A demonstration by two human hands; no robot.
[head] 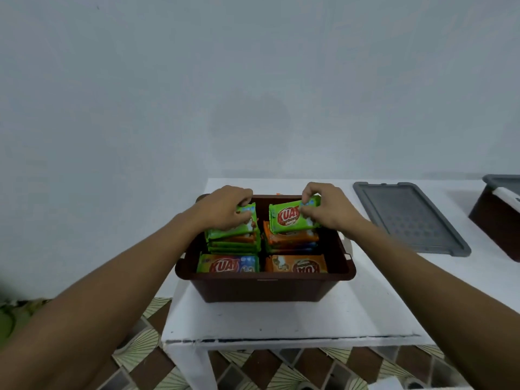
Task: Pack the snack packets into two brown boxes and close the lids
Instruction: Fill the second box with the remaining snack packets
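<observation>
An open brown box (264, 287) stands on the white table, filled with stacks of green and orange snack packets. My left hand (225, 209) grips a green packet (247, 226) on top of the back left stack. My right hand (327, 211) pinches another green packet (287, 220) and holds it tilted over the back right stack. At the front lie a green packet (228, 264) and an orange packet (297, 264). A second brown box (495, 220) with a grey lid on it shows at the right edge.
A grey lid (408, 216) lies flat on the white table (281, 319) to the right of the open box. The table's front edge is chipped. Patterned floor tiles (140, 347) lie below, and a plain wall stands behind.
</observation>
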